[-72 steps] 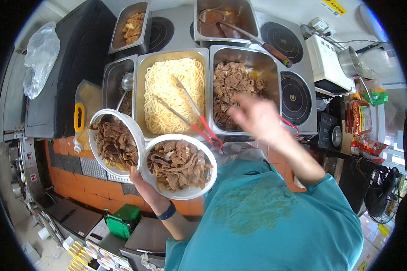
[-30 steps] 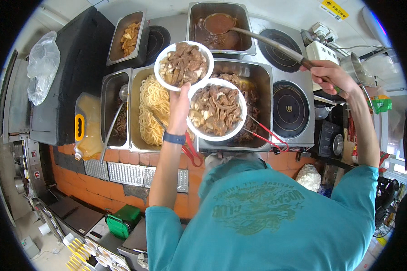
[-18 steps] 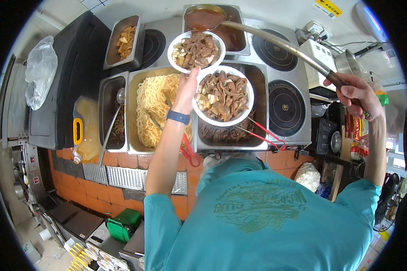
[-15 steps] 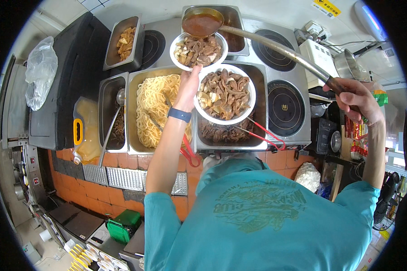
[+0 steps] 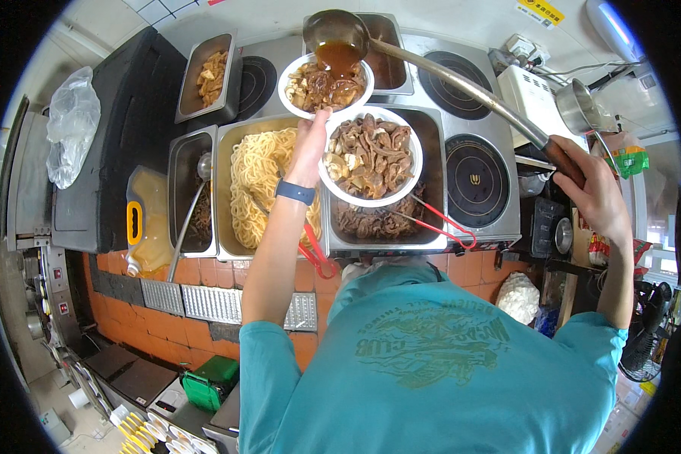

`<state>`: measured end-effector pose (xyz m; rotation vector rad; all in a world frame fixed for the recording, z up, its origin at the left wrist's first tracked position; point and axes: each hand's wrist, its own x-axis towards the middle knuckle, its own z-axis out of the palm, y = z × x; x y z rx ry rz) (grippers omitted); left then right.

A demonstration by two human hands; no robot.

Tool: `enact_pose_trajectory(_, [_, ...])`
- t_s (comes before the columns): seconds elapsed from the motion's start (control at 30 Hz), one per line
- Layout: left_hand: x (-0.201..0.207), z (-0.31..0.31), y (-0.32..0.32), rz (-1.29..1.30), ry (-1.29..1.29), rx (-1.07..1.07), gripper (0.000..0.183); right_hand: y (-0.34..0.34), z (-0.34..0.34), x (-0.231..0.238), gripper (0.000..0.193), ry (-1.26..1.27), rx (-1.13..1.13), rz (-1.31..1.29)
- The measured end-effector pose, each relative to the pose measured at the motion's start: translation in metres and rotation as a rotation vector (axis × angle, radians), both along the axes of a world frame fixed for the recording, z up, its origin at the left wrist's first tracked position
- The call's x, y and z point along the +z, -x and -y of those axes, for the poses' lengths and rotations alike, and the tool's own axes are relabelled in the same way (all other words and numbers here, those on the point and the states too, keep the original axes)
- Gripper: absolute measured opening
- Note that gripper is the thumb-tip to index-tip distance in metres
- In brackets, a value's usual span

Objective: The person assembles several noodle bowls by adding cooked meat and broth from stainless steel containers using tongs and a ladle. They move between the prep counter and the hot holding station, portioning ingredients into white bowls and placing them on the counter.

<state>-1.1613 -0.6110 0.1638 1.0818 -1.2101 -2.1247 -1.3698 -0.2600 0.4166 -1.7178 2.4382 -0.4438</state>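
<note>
The left hand (image 5: 310, 144) grips two white bowls of meat: the far bowl (image 5: 325, 85) and the near bowl (image 5: 371, 155), rims touching, over the counter's trays. The right hand (image 5: 594, 193) is closed on a long ladle (image 5: 339, 34) pouring brown sauce into the far bowl. The noodle tray (image 5: 261, 189) lies below left, red tongs (image 5: 439, 223) near the counter's front edge.

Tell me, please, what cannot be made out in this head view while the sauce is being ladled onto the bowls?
- Sauce pan: its contents are mostly hidden by the ladle.
- Meat tray: largely covered by the nearer bowl.
- Left hand: its fingers are hidden under both bowls, so the grip on the far bowl is unclear.
- Right hand: palm hidden; only its back shows on the ladle handle.
</note>
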Motion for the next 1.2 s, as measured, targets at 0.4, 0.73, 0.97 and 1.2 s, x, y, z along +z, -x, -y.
enact_pose_trajectory(0.4, [-0.01,0.005,-0.006,-0.021,0.048,0.019,0.068,0.044,0.038,-0.029,0.037,-0.084,-0.265,0.805])
enact_pose_trajectory(0.73, [-0.022,0.004,-0.06,-0.133,-0.072,0.171,0.057,0.083,0.173,-0.143,0.021,-0.209,-0.28,0.329])
enact_pose_trajectory(0.97, [-0.017,0.006,-0.079,-0.083,-0.012,0.315,0.055,0.08,0.191,-0.158,0.023,-0.297,-0.251,0.38])
enact_pose_trajectory(1.2, [-0.026,0.016,-0.086,-0.204,-0.056,0.393,0.057,0.066,0.186,-0.159,0.02,-0.343,-0.226,0.543])
